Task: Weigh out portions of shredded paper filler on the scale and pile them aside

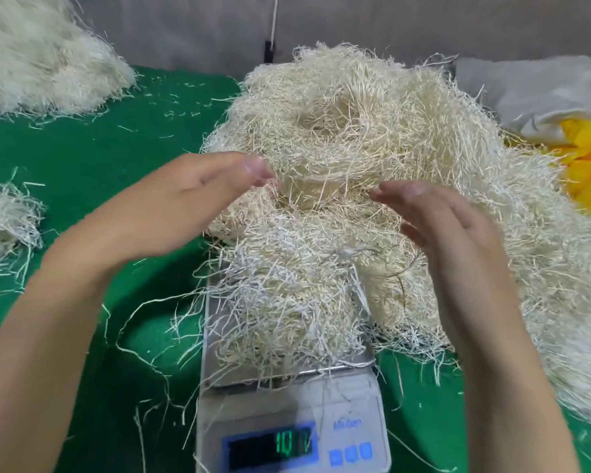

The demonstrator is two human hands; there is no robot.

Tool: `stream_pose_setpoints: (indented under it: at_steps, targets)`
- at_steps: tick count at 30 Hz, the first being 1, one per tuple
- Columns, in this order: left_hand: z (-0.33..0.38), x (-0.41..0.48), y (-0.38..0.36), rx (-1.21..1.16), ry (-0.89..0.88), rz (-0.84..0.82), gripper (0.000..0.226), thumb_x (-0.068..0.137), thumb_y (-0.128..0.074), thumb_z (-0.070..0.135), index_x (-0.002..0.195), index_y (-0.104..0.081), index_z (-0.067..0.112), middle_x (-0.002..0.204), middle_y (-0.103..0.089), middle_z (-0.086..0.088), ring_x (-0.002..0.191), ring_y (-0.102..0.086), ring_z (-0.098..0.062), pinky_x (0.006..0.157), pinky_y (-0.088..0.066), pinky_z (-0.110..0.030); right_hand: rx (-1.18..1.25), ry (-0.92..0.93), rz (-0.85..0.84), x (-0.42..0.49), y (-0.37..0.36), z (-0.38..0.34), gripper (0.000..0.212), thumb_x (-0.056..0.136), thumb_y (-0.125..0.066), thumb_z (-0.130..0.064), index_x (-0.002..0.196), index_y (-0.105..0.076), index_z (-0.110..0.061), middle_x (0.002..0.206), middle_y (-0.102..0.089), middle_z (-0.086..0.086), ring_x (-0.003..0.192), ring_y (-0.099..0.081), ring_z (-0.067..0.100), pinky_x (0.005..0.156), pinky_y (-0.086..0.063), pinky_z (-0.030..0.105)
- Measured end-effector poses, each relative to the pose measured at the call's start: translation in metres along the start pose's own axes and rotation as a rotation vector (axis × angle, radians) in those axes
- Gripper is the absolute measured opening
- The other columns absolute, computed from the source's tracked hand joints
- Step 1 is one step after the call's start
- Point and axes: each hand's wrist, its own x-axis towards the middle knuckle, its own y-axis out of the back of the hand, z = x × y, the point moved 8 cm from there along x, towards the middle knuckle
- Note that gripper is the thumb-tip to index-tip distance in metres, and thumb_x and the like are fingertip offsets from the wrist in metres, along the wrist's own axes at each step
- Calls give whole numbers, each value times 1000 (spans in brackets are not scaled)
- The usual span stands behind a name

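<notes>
I record the left hand [171, 206] and right hand [454, 233] both empty, fingers straight, held apart above the portion of shredded paper [287, 302] sitting on the scale [348, 404] (its green digits too blurred to read), the portion touching the large heap [372, 131] behind it on the green table [82, 158].

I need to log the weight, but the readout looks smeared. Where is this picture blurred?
Head view: motion blur smears the left hand, the right hand and the scale display, its green digits only partly legible; the paper pile at top left is soft; lighting even, no glare.
</notes>
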Motion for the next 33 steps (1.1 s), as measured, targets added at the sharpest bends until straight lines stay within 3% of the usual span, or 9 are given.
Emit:
stream_pose_setpoints:
  at_steps: [5, 11, 17, 20, 24, 26, 28, 30, 33]
  targets:
    - [8, -11, 0, 61, 64, -4, 90, 76, -31, 86, 118, -66, 15, 118, -68, -9, 112, -61, -28, 99, -47, -48, -30, 2, -55, 0, -17, -5, 22, 93, -53, -43, 104, -70, -35, 107, -70, -24, 104, -61, -11, 89, -41, 24]
    - [19, -18, -7, 84, 47, -61, 92, 74, -32, 87, 119, -66, 15, 118, -68, -8, 112, -60, -26, 98, -46, -41, -71, 50, -1, -6, -12, -11, 19, 94, -59, -36, 108, -71, -31, 104, -70, -26, 100, -61, -14, 75, -42, -1]
    - [11, -17, -5, 152, 53, -202, 72, 63, -25, 98, 126, -42, 66, 132, -48, 40, 116, -45, 19, 103, -40, -27, -180, 113, 26, -8, -5, -19, 17, 93, -62, -39, 109, -68, -38, 113, -69, -24, 112, -61, -4, 103, -46, 39]
    - [9, -25, -14, 248, 87, -337, 102, 41, -44, 106, 130, -3, 80, 138, -12, 57, 120, -32, 19, 104, -31, -32, -290, 113, -101, -9, -9, -20, 43, 85, -58, -58, 127, -55, -48, 133, -55, -32, 124, -49, -10, 109, -40, 47]
    - [-1, -37, -57, 390, 110, -584, 139, 31, -71, 91, 124, 30, 74, 130, 28, 56, 141, -8, 5, 113, -18, -38, -570, -86, -720, -28, -53, 23, 111, 60, -73, -75, 137, 7, -74, 146, 17, -50, 144, 8, -11, 113, 6, 45]
    - [-10, -37, -76, 476, 75, -660, 143, 46, -77, 80, 136, 32, 60, 150, 22, 37, 145, 8, 3, 120, -3, -37, -702, -171, -888, -35, -70, 51, 122, 62, -80, -62, 137, 15, -69, 143, 20, -48, 143, 7, -8, 120, -1, 35]
    - [-19, -32, -86, 544, 88, -662, 126, 63, -74, 72, 152, 10, 43, 161, -3, 21, 149, -9, -8, 123, -16, -37, -796, -204, -867, -29, -76, 66, 108, 73, -79, -43, 149, -2, -47, 153, -13, -28, 133, -28, -1, 118, -26, 35]
    - [-17, -25, -88, 571, 38, -604, 77, 79, -64, 63, 143, -31, 36, 142, -45, 12, 129, -43, -12, 109, -41, -36, -796, -121, -766, -18, -76, 66, 62, 81, -70, -31, 135, -39, -34, 126, -47, -14, 90, -49, -5, 86, -49, 25]
    - [-4, -7, -60, 450, -22, -367, 46, 82, -54, 62, 125, -47, 44, 105, -61, 24, 96, -56, 4, 85, -51, -21, -639, 38, -501, 2, -69, 42, 34, 80, -62, -20, 105, -59, -44, 104, -62, -12, 65, -55, -5, 56, -43, 13]
